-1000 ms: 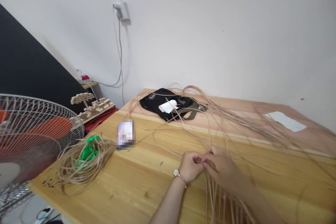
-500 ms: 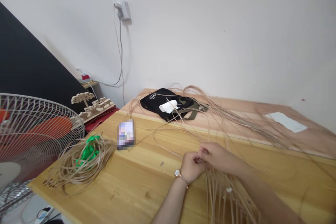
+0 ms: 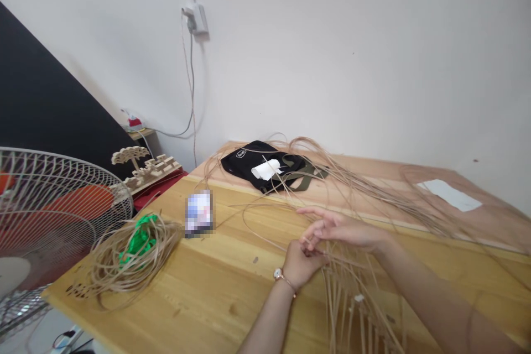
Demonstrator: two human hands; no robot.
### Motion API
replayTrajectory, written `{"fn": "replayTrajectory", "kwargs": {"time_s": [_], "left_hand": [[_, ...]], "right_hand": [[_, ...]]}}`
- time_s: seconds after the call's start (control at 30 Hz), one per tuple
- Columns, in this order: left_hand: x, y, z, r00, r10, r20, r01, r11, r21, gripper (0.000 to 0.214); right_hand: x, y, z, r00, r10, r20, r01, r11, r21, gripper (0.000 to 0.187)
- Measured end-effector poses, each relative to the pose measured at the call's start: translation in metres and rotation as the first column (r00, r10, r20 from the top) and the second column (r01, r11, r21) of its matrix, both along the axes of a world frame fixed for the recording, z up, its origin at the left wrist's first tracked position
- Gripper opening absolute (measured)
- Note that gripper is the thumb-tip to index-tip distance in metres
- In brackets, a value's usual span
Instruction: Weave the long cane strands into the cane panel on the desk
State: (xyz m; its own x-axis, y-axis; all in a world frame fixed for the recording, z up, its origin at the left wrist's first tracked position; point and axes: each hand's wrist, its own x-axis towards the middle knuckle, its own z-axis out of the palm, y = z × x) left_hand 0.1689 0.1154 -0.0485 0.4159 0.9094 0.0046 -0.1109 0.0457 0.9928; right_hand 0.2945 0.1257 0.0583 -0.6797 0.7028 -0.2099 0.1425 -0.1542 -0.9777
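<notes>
Woven cane piece [image 3: 357,315] lay on the pine tbl [image 3: 215,298] at 6 o'clock, closest to the camera. Its flat, thin, pale cane strips [image 3: 398,204] ran lengthwise away fr. the person, up twd 12, then fanned out in loose curves to 1–2 o'clock. L hand [image 3: 302,263] was curled narrow, pinching strips at the top of the weave, w/ a rose-gold watch [image 3: 278,274] on the wrist. R hand [image 3: 342,229] was open, fingers long & loosely spread just above L hand, no clear grip. At 9 o'clock: coiled cane [image 3: 124,265] around glossy green plastic [image 3: 139,246], w/ a wire-cage fan [image 3: 53,215] beyond the tbl edge. At 11: blurred small rectangular item [image 3: 198,213], too fuzzy to tell. Farther at 12: black bag [image 3: 244,161] w/ olive straps [image 3: 301,180] & white paper [image 3: 266,169]. At 2: white sheet [image 3: 450,194]. Wall behind.
</notes>
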Motion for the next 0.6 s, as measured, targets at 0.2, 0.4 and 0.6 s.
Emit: {"fn": "replayTrajectory", "kwargs": {"time_s": [0.2,0.4,0.6], "left_hand": [[0.002,-0.002,-0.003,0.998,0.04,-0.054,-0.04,0.999,-0.007,0.011],[-0.005,0.004,0.004,0.988,0.082,0.128,-0.071,0.993,-0.092,0.021],[-0.001,0.003,0.004,0.978,0.065,0.196,-0.04,0.99,-0.132,0.028]], "right_hand": [[-0.008,0.001,0.017,0.932,-0.11,0.346,0.028,0.972,0.235,0.036],[-0.018,0.001,0.013,0.999,-0.018,-0.043,0.014,0.997,-0.08,0.045],[-0.025,0.003,0.004,0.991,-0.134,-0.011,0.133,0.987,-0.091,0.05]]}}
